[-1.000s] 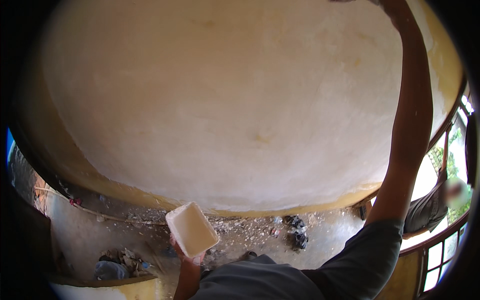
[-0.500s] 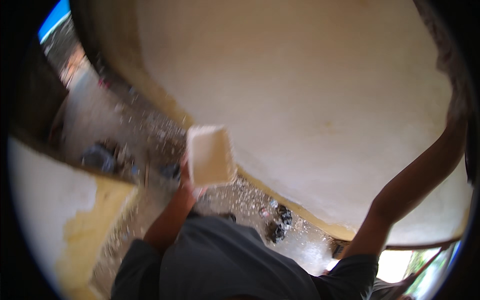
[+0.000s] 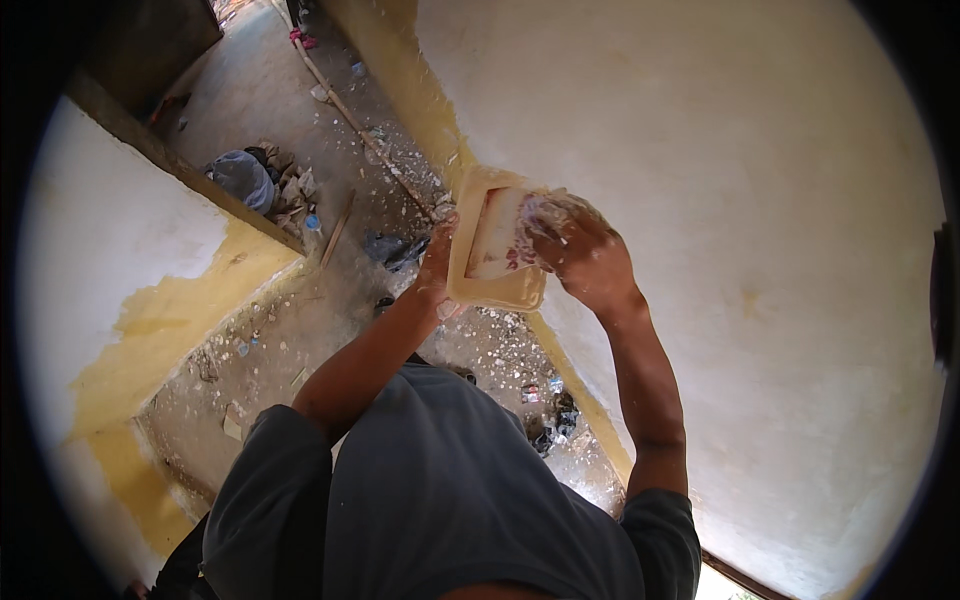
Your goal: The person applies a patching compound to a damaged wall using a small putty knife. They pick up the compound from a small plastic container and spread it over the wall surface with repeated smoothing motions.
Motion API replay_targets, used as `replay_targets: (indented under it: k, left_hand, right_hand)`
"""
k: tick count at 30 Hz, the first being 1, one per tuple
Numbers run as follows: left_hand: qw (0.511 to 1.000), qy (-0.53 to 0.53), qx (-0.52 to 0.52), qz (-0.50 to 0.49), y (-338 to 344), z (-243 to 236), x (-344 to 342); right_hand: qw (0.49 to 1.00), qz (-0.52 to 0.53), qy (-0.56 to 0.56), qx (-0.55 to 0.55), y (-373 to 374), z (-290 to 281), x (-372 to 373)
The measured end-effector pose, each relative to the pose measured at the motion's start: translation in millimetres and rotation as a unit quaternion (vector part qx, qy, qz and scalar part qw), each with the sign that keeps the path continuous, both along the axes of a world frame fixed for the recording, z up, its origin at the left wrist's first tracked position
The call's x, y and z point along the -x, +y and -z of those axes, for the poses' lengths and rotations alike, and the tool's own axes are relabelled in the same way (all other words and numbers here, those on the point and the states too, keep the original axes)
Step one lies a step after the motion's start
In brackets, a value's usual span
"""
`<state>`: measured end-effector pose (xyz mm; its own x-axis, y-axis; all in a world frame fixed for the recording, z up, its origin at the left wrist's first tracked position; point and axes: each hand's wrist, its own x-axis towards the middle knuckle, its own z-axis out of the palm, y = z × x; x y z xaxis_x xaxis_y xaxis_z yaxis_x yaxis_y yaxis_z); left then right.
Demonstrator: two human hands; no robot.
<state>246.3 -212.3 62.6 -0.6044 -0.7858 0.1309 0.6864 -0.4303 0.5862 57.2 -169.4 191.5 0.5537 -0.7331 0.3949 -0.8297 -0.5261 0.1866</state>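
Note:
My left hand (image 3: 437,262) grips the side of a cream rectangular plastic container (image 3: 500,292), which is tilted at chest height in front of me. My right hand (image 3: 580,245) is closed on a wide, flat scraper (image 3: 492,228) with a pale, red-stained blade, held down inside the container. The fingers of that hand are smeared with pale paste, and the scraper's handle is hidden under them. A plastered wall (image 3: 750,150) with white coating over yellow paint stands beside the container on the right.
A low white-and-yellow wall (image 3: 140,220) is at the left. The floor (image 3: 210,390) is strewn with pale flakes and litter. A long pole (image 3: 340,105) lies along the wall's foot, near crumpled rubbish (image 3: 240,175). Black plastic (image 3: 560,420) lies lower right of the container.
My right hand has come down from high on the wall into the container with the scraper. The container has moved up and right in view, as the view turned toward the left-hand passage.

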Motion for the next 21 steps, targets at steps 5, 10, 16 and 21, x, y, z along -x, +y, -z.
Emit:
replay_targets:
  k: [5,10,16,21]
  left_hand:
    - [0.978,0.135,-0.135,0.079,-2,3,0]
    - [0.97,0.174,-0.138,0.098,-10,17,-5]
    - [0.978,0.126,-0.131,0.098,-13,8,-14]
    - [0.992,0.008,-0.124,0.03,-6,-3,-4]
  right_hand:
    - [0.997,-0.068,0.046,-0.015,-18,7,-19]
    - [0.996,-0.056,0.061,-0.044,-12,11,-27]
    - [0.996,-0.035,0.057,-0.054,-7,-9,-28]
    - [0.998,-0.004,0.036,-0.052,6,-25,-8]
